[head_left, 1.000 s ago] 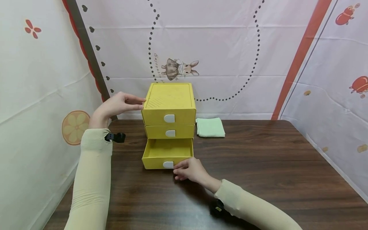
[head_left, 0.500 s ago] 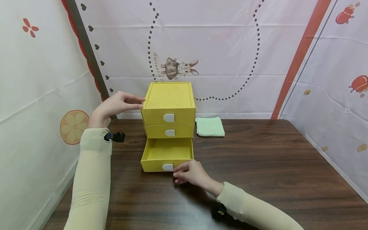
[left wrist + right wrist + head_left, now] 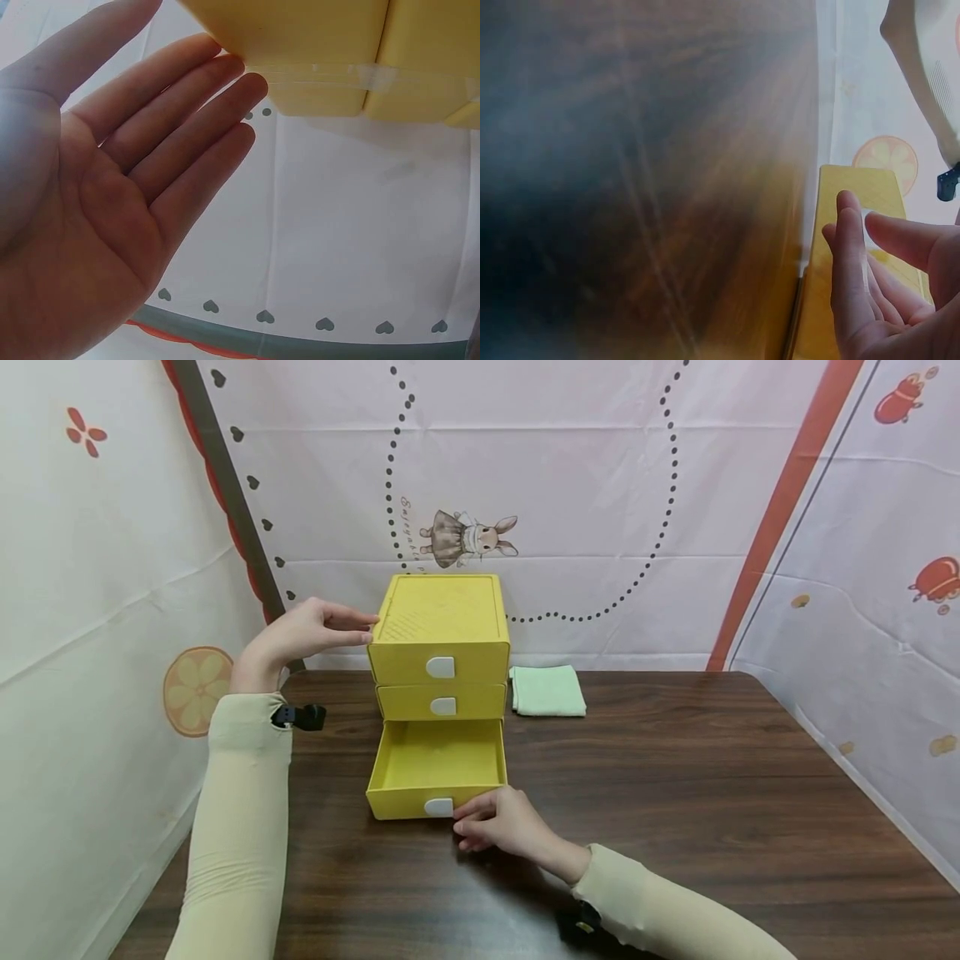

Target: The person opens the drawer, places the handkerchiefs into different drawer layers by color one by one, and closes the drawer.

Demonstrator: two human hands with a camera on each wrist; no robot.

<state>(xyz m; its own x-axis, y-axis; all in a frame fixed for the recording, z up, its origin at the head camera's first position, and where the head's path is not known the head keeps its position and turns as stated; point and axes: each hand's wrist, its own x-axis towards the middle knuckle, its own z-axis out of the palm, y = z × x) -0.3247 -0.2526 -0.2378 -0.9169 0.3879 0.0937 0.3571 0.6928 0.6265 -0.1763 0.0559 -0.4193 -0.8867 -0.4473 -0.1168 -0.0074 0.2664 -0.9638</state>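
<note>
A yellow drawer unit (image 3: 441, 664) with stacked drawers and white tab handles stands on the table. Its bottom drawer (image 3: 438, 764) is pulled out, and the inside that shows is bare. My right hand (image 3: 510, 827) pinches the bottom drawer's white handle (image 3: 438, 807) at its right edge; in the right wrist view the thumb and fingertips meet at the white tab (image 3: 868, 225). Up at the left, my left hand (image 3: 300, 631) touches the unit's upper left side with its fingertips. The left wrist view shows those fingers (image 3: 187, 127) extended against the yellow side wall (image 3: 300, 45).
A folded pale green cloth (image 3: 548, 692) lies on the table to the right of the drawer unit. The dark wood table (image 3: 675, 793) reaches back to a printed fabric backdrop (image 3: 570, 510), which also hangs on both sides.
The bottom drawer has slid further out toward me, with my right hand moving along at its handle. My left hand has stayed at the unit's upper left side.
</note>
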